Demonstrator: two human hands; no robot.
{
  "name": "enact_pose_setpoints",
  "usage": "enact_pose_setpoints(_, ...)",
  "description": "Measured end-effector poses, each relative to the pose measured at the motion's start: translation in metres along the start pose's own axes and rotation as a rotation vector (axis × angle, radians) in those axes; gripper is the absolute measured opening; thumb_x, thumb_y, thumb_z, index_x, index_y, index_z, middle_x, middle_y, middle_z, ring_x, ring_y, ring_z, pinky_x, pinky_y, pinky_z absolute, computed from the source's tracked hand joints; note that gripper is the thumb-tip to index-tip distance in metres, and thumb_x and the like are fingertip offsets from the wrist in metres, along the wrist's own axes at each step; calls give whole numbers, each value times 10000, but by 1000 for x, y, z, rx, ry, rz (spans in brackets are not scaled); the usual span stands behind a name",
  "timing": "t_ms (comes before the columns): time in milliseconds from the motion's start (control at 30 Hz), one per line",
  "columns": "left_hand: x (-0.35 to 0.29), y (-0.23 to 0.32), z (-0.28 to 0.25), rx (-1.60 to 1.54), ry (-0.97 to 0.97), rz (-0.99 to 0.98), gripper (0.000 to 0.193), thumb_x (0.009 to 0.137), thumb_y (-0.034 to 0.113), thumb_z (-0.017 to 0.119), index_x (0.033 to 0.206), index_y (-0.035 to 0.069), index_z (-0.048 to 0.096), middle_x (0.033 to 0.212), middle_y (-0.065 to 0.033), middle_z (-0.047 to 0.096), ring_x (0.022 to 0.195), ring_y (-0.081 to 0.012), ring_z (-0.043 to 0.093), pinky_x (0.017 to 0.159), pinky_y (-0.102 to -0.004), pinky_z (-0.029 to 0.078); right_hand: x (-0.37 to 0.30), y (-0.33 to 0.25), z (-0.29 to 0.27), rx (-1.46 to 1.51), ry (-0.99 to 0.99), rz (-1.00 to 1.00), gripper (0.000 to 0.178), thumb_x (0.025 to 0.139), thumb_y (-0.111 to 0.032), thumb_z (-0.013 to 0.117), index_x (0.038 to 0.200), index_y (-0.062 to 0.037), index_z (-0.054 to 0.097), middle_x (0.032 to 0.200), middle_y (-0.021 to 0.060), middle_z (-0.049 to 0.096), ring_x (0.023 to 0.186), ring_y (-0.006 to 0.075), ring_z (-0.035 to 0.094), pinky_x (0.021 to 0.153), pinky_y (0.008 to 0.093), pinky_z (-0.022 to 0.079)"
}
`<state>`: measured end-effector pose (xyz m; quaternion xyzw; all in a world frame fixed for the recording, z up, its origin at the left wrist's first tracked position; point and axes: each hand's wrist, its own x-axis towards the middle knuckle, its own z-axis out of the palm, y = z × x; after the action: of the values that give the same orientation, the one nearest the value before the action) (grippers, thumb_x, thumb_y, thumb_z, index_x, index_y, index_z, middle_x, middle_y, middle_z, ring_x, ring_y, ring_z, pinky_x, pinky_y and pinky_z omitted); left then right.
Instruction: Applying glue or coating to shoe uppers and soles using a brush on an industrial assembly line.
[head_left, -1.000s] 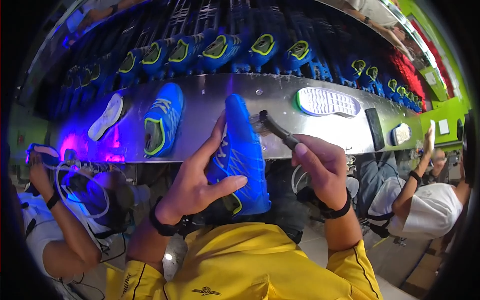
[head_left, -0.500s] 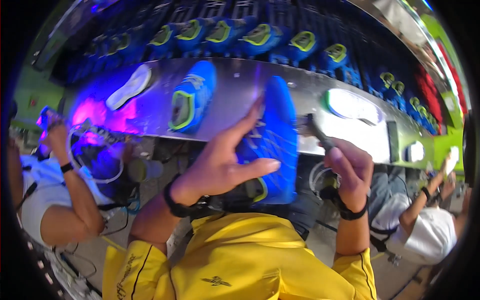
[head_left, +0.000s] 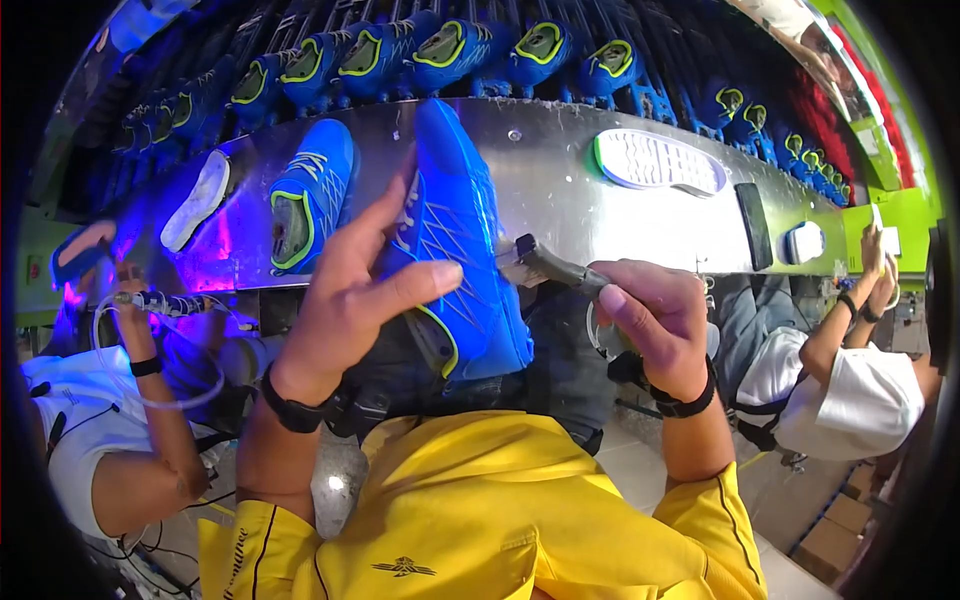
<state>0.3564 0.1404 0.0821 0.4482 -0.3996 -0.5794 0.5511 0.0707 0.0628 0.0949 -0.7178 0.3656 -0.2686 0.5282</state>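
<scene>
We've got a blue shoe (head_left: pixel 465 250) gripped in our L hand (head_left: pixel 360 290), toe over the metal bench (head_left: pixel 545 170) & heel out past bench's near edge. Our R hand (head_left: pixel 655 320) is closed round a dark brush (head_left: pixel 565 272) nr that same bench edge, bristles by the shoe's side, can't tell if touching. On bench L: 2nd blue shoe (head_left: pixel 325 170) + white sole (head_left: pixel 195 200); on bench R: patterned sole (head_left: pixel 660 162) & blk block (head_left: pixel 752 225).

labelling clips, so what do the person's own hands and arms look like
The left hand and right hand wear no gloves. A black left wristband and black right wristband circle the wrists. The short yellow fabric left sleeve has a thin dark stripe and dark lettering; the short yellow fabric right sleeve has a similar stripe.
</scene>
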Motion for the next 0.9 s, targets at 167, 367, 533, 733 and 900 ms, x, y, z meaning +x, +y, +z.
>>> enact_pose_setpoints(167, 8, 7, -2, -76, 56, -32, 845, 933, 85, 712, 1661, -18, 296, 1434, -80, 599, 1249, -152, 604, 1100, -317, 470, -2, -9, -10, -26, -82, 30, 230, 991, -114, 712, 1132, 62, 761, 849, 111, 721, 752, 163, 638, 712, 303, 501)
enact_pose_setpoints(367, 14, 13, -4, -85, 93, -82, 811, 947, 76, 701, 1656, -9, 317, 1406, -64, 623, 1227, -143, 619, 1082, -311, 485, -4, -14, -20, -86, -71, 17, 229, 997, -119, 709, 1130, 63, 754, 816, 116, 697, 728, 168, 623, 687, 306, 486)
enact_pose_setpoints(533, 17, 8, 6, -36, 102, -16, 803, 950, 75, 699, 1655, -5, 325, 1392, -64, 632, 1223, -141, 622, 1081, -312, 486, 5, -14, -11, -155, 19, -87, 223, 1002, -123, 704, 1121, 61, 746, 790, 121, 665, 699, 180, 598, 673, 316, 475)
enact_pose_setpoints(733, 20, 14, 4, -64, 114, -80, 767, 960, 94, 690, 1641, -10, 354, 1365, -73, 651, 1208, -143, 632, 1081, -308, 486, 4, -15, -25, -147, -64, -47, 221, 999, -125, 705, 1106, 64, 744, 777, 125, 651, 692, 194, 595, 670, 322, 475)
enact_pose_setpoints(900, 26, 12, 5, -116, 187, -105, 669, 978, 134, 674, 1592, 3, 444, 1280, -75, 700, 1143, -145, 683, 1011, -304, 548, 4, -16, -34, -120, -80, -39, 216, 982, -123, 722, 1089, 63, 750, 766, 121, 654, 684, 197, 601, 661, 325, 474)
